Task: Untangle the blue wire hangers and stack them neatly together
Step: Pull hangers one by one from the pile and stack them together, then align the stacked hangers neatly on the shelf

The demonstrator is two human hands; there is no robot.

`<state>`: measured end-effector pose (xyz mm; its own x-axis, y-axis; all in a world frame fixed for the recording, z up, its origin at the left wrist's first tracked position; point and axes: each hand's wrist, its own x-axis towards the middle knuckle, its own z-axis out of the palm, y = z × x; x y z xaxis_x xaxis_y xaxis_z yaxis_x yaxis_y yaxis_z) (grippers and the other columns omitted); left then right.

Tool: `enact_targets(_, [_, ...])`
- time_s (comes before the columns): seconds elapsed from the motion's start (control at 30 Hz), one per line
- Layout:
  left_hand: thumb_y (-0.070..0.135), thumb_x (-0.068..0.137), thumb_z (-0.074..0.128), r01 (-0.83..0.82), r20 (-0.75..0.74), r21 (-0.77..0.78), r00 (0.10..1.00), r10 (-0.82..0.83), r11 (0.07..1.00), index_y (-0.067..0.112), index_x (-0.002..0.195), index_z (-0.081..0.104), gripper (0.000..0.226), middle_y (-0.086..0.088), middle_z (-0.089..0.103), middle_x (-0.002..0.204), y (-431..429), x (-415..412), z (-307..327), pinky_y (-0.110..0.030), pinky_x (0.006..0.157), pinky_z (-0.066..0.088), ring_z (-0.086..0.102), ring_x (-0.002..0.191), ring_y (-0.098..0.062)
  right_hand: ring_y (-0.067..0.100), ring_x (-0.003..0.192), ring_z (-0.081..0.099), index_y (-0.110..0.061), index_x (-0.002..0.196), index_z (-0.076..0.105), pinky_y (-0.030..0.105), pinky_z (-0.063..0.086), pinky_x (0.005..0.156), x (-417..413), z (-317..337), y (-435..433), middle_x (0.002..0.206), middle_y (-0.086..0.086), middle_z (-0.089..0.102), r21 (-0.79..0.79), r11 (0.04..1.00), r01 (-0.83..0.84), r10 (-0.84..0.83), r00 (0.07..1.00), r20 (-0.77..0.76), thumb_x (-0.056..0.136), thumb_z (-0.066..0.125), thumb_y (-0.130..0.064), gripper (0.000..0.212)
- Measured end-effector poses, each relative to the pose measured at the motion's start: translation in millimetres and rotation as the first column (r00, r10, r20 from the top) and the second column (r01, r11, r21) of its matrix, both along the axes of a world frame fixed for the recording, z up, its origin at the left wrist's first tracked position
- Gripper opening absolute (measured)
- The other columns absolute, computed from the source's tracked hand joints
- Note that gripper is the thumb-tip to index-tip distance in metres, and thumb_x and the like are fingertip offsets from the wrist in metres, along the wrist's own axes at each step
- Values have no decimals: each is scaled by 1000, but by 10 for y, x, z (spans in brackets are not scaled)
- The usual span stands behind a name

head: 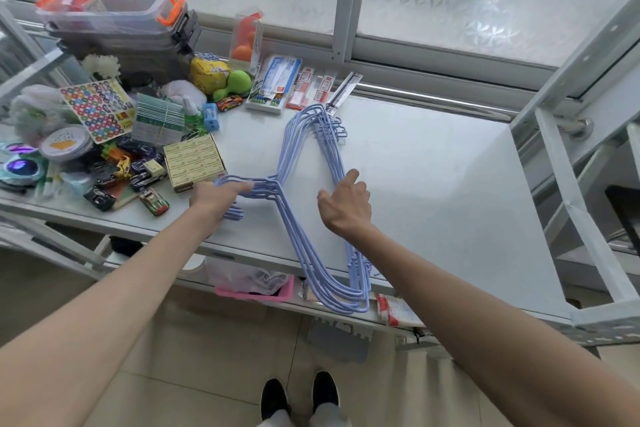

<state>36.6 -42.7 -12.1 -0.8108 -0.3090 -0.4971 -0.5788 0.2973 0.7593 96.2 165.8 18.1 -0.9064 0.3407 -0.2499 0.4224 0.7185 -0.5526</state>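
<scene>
Several blue wire hangers (304, 204) lie stacked on the white table (433, 184), their hooks pointing left and one end overhanging the front edge. My left hand (216, 199) rests on the hooks at the left, fingers spread over them, not closed around them. My right hand (344, 203) hovers at the stack's long straight side, fingers apart, index finger near the wires. Whether it touches them is unclear.
Clutter fills the table's left: a yellow box (194, 165), toy cars (152, 201), a sticker sheet (98, 111), stacked plastic bins (117, 21), stationery packs (277, 83). A pink basket (256, 293) sits on the shelf below. A metal frame (568, 191) borders the right.
</scene>
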Motion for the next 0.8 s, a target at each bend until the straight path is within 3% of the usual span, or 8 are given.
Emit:
enact_targets(0.13, [37,64,88,162,35,-199,987,-158,966,4,134,56,83,-8,57,133,-82,10,22,-35,98,45,54,120,-28,38,122,43,-1,140,23,44,39,96,22,-45,-37,133,22,42,-2,1000,-4,4,998,62,90,51,-21,61])
enact_targets(0.27, [22,66,85,262,92,-408,965,-246,875,4,101,67,43,-14,65,115,-66,-44,114,-33,79,49,56,94,-26,37,123,44,0,138,28,42,41,96,-74,-26,1,134,21,42,26,1000,-6,4,997,82,88,55,-12,58])
enact_targets(0.37, [22,64,80,300,93,-433,953,-289,850,11,90,69,30,-13,68,107,-60,-124,201,-37,76,58,63,91,-28,37,120,50,1,131,40,38,44,94,-151,-43,54,132,20,44,51,998,-19,14,995,98,89,57,-12,47])
enact_targets(0.5, [22,64,81,429,160,-393,903,-398,814,20,120,63,59,-5,61,122,-69,-226,276,-39,70,58,58,106,-28,36,111,57,-2,112,53,32,42,78,-181,-59,174,120,17,55,71,997,-31,25,996,87,86,56,-4,26])
enact_targets(0.57, [24,59,85,546,185,-452,831,-524,706,27,128,59,74,-3,60,126,-59,-268,311,-35,73,56,57,109,-26,36,110,57,-3,109,53,31,41,76,-166,-43,213,117,17,56,94,993,-70,62,994,87,85,56,-4,24])
enact_targets(0.67, [29,56,85,655,281,-607,707,-648,451,32,104,69,50,4,68,110,55,-222,335,-33,84,53,61,102,-20,36,106,58,-8,96,50,31,41,74,-95,-40,236,101,14,54,136,986,-97,84,991,100,83,58,-4,15])
enact_targets(0.73, [31,57,84,642,275,-658,692,-667,395,30,85,69,32,8,71,99,171,-156,319,-28,78,52,65,95,-18,34,103,59,-10,88,47,30,40,70,-50,-62,273,88,9,50,159,983,-94,74,989,128,83,59,-4,15])
enact_targets(0.8, [30,59,86,624,241,-698,666,-706,350,28,84,72,29,4,70,93,312,-98,294,-27,74,50,67,92,-22,33,106,59,-9,93,53,29,41,71,-11,-50,336,92,9,54,197,975,-105,68,980,185,83,60,-5,12])
